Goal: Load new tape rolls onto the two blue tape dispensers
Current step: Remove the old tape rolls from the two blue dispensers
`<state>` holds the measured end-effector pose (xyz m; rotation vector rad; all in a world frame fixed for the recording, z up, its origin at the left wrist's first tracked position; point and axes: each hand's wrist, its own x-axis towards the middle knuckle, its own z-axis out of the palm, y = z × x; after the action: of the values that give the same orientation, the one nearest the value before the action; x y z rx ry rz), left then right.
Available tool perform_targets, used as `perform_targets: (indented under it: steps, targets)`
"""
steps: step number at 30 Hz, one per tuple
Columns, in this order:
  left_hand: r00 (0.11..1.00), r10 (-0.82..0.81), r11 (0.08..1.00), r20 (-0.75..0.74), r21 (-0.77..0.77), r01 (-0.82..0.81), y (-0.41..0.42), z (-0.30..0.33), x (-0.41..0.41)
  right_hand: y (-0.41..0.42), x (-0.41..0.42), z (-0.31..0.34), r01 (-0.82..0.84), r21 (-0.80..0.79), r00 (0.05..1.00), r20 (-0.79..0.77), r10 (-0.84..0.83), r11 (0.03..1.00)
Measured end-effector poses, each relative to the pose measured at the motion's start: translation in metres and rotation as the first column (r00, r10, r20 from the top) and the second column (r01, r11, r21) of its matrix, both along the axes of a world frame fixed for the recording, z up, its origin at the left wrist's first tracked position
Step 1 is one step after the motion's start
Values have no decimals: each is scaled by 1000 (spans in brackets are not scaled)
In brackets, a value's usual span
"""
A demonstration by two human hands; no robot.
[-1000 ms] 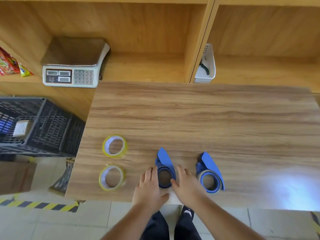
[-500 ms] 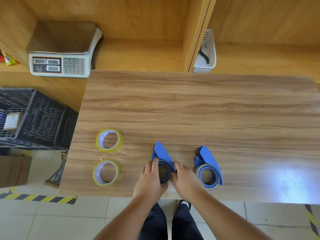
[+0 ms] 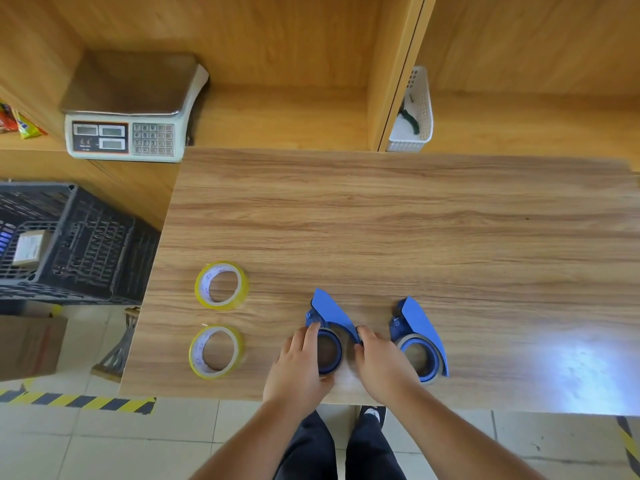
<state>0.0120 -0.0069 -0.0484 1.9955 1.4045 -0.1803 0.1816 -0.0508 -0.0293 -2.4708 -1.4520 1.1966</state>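
Note:
Two blue tape dispensers lie near the front edge of the wooden table (image 3: 415, 220). My left hand (image 3: 299, 365) and my right hand (image 3: 381, 365) grip the left dispenser (image 3: 329, 317) from either side, around its ring with a brown core. The right dispenser (image 3: 417, 327) lies untouched beside my right hand, a spent core in its ring. Two yellow-edged tape rolls lie flat to the left: the far roll (image 3: 221, 285) and the near roll (image 3: 216, 351).
A weighing scale (image 3: 131, 109) stands on the shelf at the back left. A white basket (image 3: 414, 112) stands on the shelf behind the table. A black crate (image 3: 69, 244) sits left of the table, with a cardboard box (image 3: 31, 344) below it.
Both hands have closed in from the table's front edge onto the sides of the left dispenser. The camera view has shifted slightly; the rolls and right dispenser stay put.

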Motion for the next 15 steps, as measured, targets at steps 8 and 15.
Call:
perform_targets:
  steps: [8,15]
  targets:
    - [1000,27,994,6,101,-28,-7,17,1,2,0,15,92,88,996,-25,-90,992]
    - [998,16,979,54,201,-27,11,49,9,12,9,37,67,147,996,42,-74,987]
